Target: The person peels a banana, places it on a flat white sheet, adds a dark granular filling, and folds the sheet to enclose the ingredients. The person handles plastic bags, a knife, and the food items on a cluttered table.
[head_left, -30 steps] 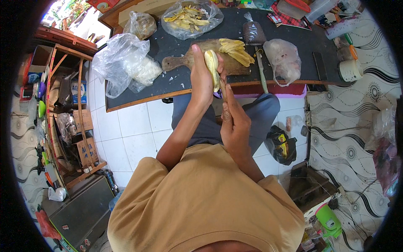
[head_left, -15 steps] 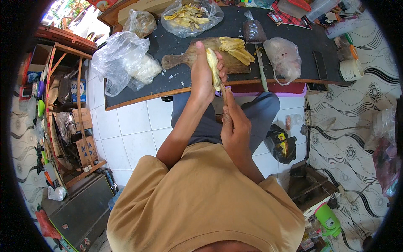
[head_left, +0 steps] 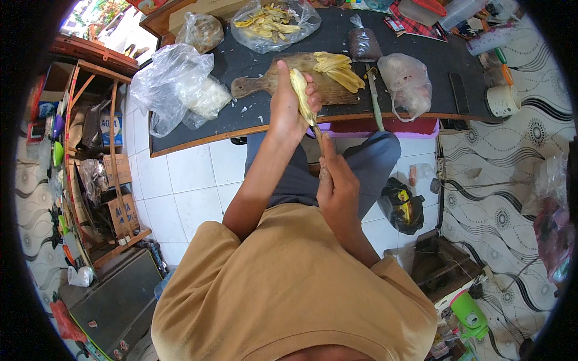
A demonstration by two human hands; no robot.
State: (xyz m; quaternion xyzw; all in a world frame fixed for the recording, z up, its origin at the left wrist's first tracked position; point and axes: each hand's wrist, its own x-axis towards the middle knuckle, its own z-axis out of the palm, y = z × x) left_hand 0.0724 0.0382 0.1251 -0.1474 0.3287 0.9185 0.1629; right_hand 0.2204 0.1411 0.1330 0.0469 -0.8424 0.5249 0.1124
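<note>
One pale banana (head_left: 301, 95) on my feed, upper centre of the frame, has the left hand (head_left: 289, 114) wrapped snugly round it, thumb up! Just below, the right hand (head_left: 338, 183), fingers closed, grips a thin brown piece (head_left: 318, 136) (stick or peel, I can't tell) at the banana's lower end. Beyond, a wooden board (head_left: 337, 96) and knife (head_left: 374, 99) lie on the dark surface (head_left: 444, 57).

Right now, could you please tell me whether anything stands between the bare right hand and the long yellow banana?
Only a narrow brown piece, its nature unclear, spans between the right hand and the banana; nothing else visible intervenes.
</note>
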